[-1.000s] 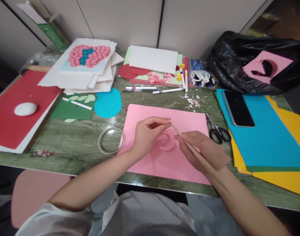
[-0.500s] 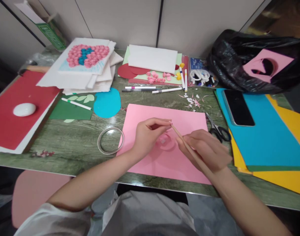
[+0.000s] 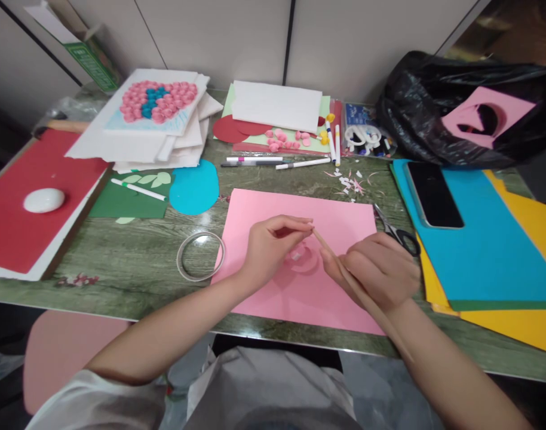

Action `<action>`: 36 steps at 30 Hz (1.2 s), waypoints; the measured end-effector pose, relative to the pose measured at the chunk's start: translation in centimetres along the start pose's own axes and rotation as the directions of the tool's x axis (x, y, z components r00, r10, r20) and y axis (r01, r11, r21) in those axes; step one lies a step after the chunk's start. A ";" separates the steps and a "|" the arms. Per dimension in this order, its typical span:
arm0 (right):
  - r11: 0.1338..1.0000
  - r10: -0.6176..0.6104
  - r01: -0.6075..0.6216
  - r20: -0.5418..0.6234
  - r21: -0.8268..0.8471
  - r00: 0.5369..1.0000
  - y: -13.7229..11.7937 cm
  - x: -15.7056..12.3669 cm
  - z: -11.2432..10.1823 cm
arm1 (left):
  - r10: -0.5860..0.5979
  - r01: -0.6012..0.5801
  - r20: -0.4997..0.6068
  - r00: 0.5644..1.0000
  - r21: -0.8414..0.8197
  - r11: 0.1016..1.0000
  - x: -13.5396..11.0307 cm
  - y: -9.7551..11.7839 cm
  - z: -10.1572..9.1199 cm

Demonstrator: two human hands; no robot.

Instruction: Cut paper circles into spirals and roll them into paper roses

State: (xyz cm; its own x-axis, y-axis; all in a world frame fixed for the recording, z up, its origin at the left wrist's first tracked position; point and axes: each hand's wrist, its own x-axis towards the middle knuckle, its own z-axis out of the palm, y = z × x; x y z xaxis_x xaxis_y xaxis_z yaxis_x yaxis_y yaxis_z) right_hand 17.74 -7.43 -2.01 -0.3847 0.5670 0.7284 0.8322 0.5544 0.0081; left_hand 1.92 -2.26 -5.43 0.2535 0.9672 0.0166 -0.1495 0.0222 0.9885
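My right hand (image 3: 376, 272) is wrapped round a thin wooden stick (image 3: 324, 242), which slants from the fingertips back along the forearm. At the stick's far tip, my left hand (image 3: 273, 245) pinches a small pink piece (image 3: 310, 223); its shape is mostly hidden by the fingers. Both hands hover above a pink sheet of paper (image 3: 259, 298) lying on the table. Between them, a round pink paper shape (image 3: 306, 260) with a small pale patch at its middle rests on the sheet, partly covered by the left hand.
Left of the sheet lies a roll of tape (image 3: 180, 263); scissors (image 3: 398, 236) lie to its right. A phone (image 3: 434, 196) rests on blue paper (image 3: 488, 257). Behind are markers (image 3: 304, 163), paper scraps (image 3: 347, 182), pink petals (image 3: 279, 140) and a black plastic bag (image 3: 411, 107).
My right hand has turned slightly about the stick, its knuckles now higher, and the stick's rear end has shifted along the forearm. The left hand keeps its pinch nearly in place.
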 end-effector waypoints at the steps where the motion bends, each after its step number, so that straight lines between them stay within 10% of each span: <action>1: 1.000 0.003 -0.003 -0.002 -0.004 1.000 0.0 0.0 0.0 | 0.008 -0.008 -0.001 1.000 0.006 1.000 -0.1 0.0 0.0; 17: 0.971 0.236 -0.238 0.063 0.023 0.970 -0.6 -0.2 0.4 | 0.016 -0.019 0.026 1.000 0.091 0.996 -0.5 0.3 0.2; 22: 0.952 0.198 -0.221 0.125 0.214 0.972 -0.7 -0.2 0.3 | 0.010 -0.010 0.003 1.000 0.045 0.999 -0.1 0.3 0.0; 36: 0.988 0.138 -0.144 0.107 0.051 0.985 -0.6 -0.2 0.2 | 0.020 -0.019 -0.033 0.999 0.029 0.999 -0.1 0.5 0.0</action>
State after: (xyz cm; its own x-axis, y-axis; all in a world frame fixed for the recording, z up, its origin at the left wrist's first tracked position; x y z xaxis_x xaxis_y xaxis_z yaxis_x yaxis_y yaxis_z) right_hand 17.28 -7.76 -2.32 -0.3066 0.6999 0.6450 0.8577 0.4970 -0.1315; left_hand 1.78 -2.35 -4.90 0.2189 0.9753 0.0310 -0.1267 -0.0031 0.9919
